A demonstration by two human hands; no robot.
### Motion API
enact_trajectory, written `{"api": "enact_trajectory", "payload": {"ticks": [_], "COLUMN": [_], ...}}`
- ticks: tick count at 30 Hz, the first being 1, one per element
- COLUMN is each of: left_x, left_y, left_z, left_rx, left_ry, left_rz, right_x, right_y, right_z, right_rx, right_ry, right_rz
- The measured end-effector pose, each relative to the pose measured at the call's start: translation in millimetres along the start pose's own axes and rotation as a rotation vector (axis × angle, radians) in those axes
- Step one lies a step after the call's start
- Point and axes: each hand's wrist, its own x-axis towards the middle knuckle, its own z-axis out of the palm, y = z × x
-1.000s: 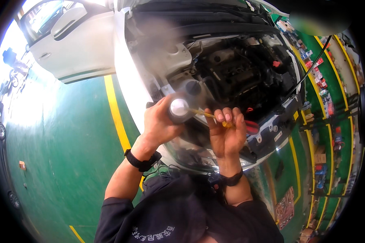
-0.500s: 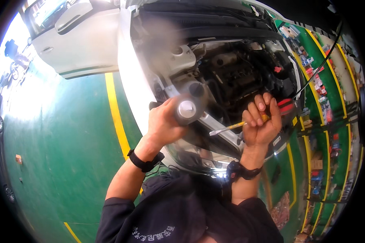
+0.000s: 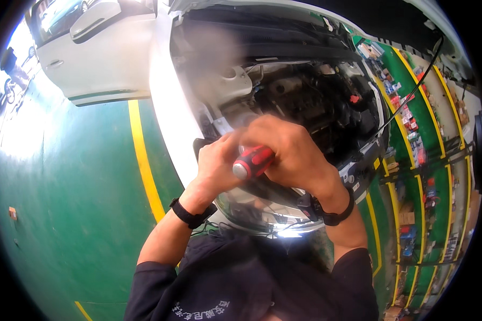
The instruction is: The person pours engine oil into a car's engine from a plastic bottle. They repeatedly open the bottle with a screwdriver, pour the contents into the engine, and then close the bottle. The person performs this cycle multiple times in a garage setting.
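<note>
My right hand [image 3: 292, 147] is closed round the red-and-black handle of a screwdriver [image 3: 256, 162]. The handle's silver butt end points up at me, and the shaft is hidden below my fist. Right against it, my left hand [image 3: 215, 163] stays curled round a round grey part, which the two hands now mostly cover. Both hands are together above the front left corner of an open engine bay [image 3: 300, 101]. What the screwdriver's tip touches cannot be seen.
A white car fender [image 3: 168, 107] runs along the left, with an open car door [image 3: 102, 59] beyond it. A white reservoir [image 3: 230, 80] sits in the engine bay. A thin dark rod [image 3: 412, 96] slants up at the right, before shelves of boxes [image 3: 407, 216].
My right hand has moved left to meet my left hand. The screwdriver has turned from lying sideways, tip to the left, to standing butt end up. My left hand has barely moved.
</note>
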Motion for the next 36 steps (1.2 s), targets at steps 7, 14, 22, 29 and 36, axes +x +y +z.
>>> {"api": "enact_trajectory", "payload": {"ticks": [7,14,22,29,36], "left_x": [1.1,5.5,11.2,13.5,22.9], "left_y": [2.2,5.0,6.1,15.9,16.2], "left_z": [0.0,-1.3,-1.1,-1.4,0.8], "left_rx": [0.061,0.059,0.023,0.084,0.022], "left_ry": [0.01,0.0,-0.015,-0.035,-0.006], "left_rz": [-0.059,-0.028,-0.084,-0.116,-0.14], "right_x": [-0.7,-24.9,-26.4,-25.0,-42.2], "right_y": [0.3,20.6,22.8,13.2,-24.6], "right_z": [5.4,36.9,57.6,57.7,22.0], "right_rx": [-0.19,-0.037,0.723,0.149,0.084], "right_ry": [-0.021,0.388,0.624,0.738,1.002], "right_rz": [-0.154,-0.118,0.41,0.152,0.158]}}
